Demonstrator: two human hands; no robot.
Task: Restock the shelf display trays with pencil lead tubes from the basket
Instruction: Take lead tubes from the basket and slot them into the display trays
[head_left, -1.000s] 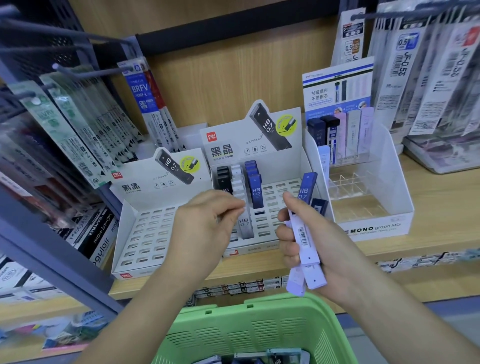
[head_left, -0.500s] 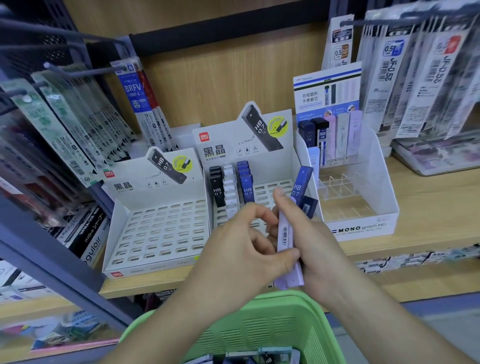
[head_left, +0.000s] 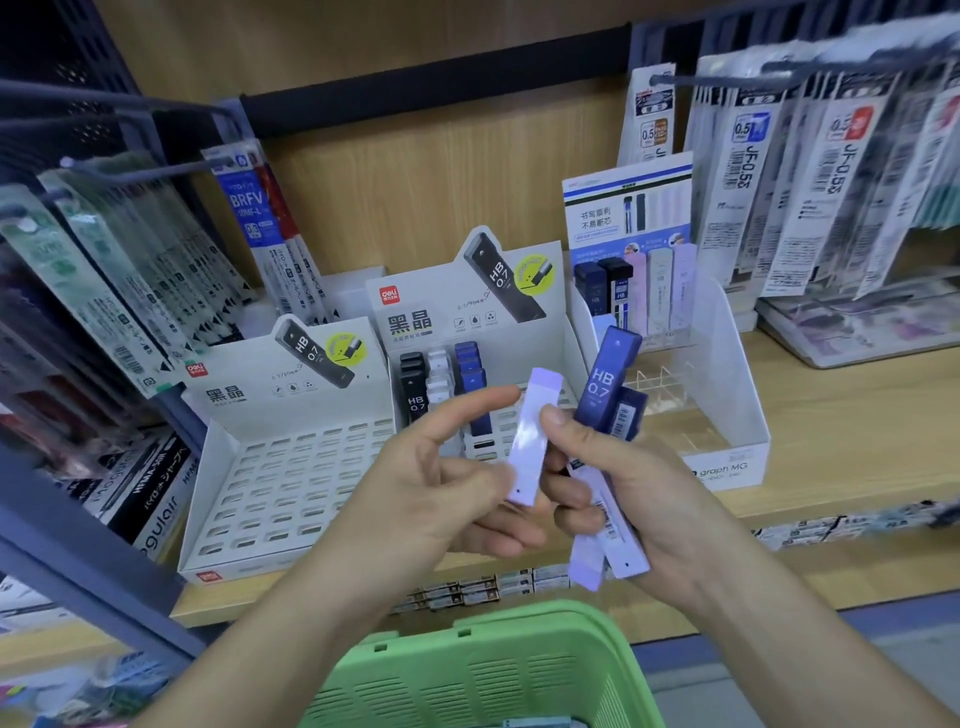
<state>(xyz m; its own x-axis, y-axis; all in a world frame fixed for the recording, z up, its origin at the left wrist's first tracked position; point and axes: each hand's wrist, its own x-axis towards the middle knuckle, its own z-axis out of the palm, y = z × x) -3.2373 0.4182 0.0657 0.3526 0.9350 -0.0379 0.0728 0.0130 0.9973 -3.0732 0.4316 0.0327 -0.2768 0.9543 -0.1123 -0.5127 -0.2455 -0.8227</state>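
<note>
Two hands meet in front of the shelf, above the basket.

1. Left hand (head_left: 441, 483): the fingers (head_left: 496, 532) pinch the lower end of one lilac tube (head_left: 535, 431). The index finger is stretched out straight toward the tube's upper end. The tube stands nearly upright, with its top tilted slightly right.
2. Right hand (head_left: 644, 499): the fingers are curled round a bundle of tubes (head_left: 610, 540). The thumb tip touches the right edge of the lilac tube.
3. Bundle contents: a dark blue tube (head_left: 608, 379) marked HB 0.7 projects upward, with a second dark tube bearing a barcode just beside it. Pale lilac tubes project below the palm.

A green basket (head_left: 493, 670) sits below both hands, and little of its contents shows at the frame edge. Behind the hands, on the wooden shelf (head_left: 857, 431), the middle tray (head_left: 467, 312) holds columns of black, white and blue tubes on its left side. Just beside it on the left stands a second slotted tray (head_left: 291, 467). To the right, a white display box (head_left: 727, 395) has tubes upright at its back. Refill packs (head_left: 779, 182) hang from hooks above.
</note>
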